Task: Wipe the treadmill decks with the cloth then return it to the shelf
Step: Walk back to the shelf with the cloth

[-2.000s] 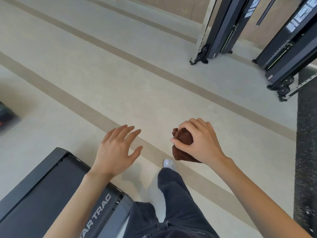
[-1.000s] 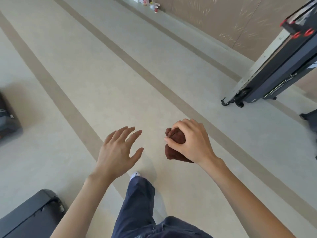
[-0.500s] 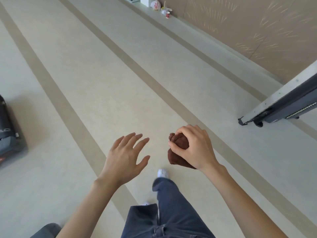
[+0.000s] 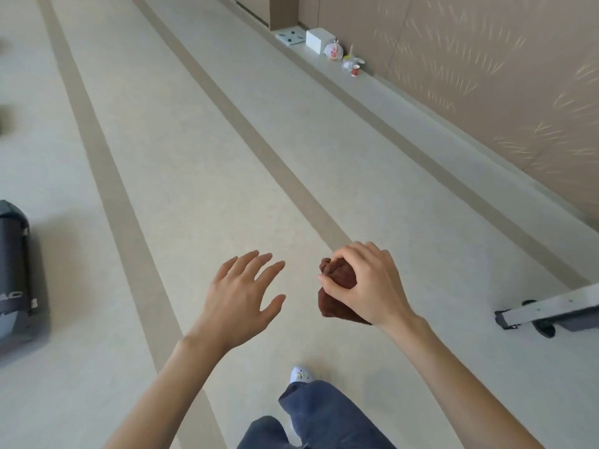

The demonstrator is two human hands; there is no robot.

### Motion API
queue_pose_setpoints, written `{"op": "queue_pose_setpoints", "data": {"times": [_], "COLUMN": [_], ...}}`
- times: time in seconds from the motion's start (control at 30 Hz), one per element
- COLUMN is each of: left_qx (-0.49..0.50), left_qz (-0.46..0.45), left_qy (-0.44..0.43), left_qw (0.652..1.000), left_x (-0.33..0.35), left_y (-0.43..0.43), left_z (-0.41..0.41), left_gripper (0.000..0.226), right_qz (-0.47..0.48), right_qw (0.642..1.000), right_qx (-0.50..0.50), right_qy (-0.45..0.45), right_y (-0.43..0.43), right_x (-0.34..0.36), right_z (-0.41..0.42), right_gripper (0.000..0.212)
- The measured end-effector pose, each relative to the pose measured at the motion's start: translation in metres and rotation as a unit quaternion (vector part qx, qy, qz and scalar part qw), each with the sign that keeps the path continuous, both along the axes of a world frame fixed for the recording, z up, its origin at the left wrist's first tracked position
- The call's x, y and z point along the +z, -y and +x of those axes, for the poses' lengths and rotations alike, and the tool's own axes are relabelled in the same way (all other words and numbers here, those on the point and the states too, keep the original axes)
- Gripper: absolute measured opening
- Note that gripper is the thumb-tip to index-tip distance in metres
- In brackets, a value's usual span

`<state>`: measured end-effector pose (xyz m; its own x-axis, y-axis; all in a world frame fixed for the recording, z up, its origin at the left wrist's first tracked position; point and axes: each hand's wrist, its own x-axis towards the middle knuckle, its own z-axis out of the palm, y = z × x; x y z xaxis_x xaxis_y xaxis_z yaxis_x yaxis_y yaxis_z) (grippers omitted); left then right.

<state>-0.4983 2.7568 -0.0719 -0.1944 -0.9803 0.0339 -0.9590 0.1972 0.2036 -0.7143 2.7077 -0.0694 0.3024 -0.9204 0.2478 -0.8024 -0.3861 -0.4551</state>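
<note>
The right hand (image 4: 369,283) grips the bunched brown cloth (image 4: 337,286) above the floor (image 4: 194,189). The left hand (image 4: 240,296) is beside it, fingers spread, holding nothing.

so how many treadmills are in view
2, both cut off: a dark treadmill end at the left edge, a grey treadmill base at the right edge. Others may be out of frame.

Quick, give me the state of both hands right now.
Left hand: open, fingers spread, holding nothing.
Right hand: closed round a bunched brown cloth, gripping it above the floor.
</note>
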Motion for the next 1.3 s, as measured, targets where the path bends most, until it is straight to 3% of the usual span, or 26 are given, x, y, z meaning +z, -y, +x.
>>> {"op": "queue_pose_setpoints", "data": {"times": [0.33,0.87,1.3], "left_qx": [0.062,0.012,0.069], "left_qz": [0.018,0.004,0.019], "left_qy": [-0.010,0.000,-0.001], "left_qw": [0.998,1.000,0.997], "left_x": [-0.012,-0.009,-0.036], "left_y": [0.137,0.433,0.617], "left_z": [0.049,0.208,0.307], "left_gripper": [0.048,0.048,0.046], "right_qz": [0.037,0.032,0.074], "right_qw": [0.998,0.999,0.994], "right_qx": [0.050,0.013,0.084], "right_qy": [-0.012,0.001,-0.011], "right_y": [0.159,0.432,0.645], "right_x": [-0.019,-0.004,-0.036], "right_z": [0.050,0.213,0.325], "right_gripper": [0.032,0.029,0.036]}}
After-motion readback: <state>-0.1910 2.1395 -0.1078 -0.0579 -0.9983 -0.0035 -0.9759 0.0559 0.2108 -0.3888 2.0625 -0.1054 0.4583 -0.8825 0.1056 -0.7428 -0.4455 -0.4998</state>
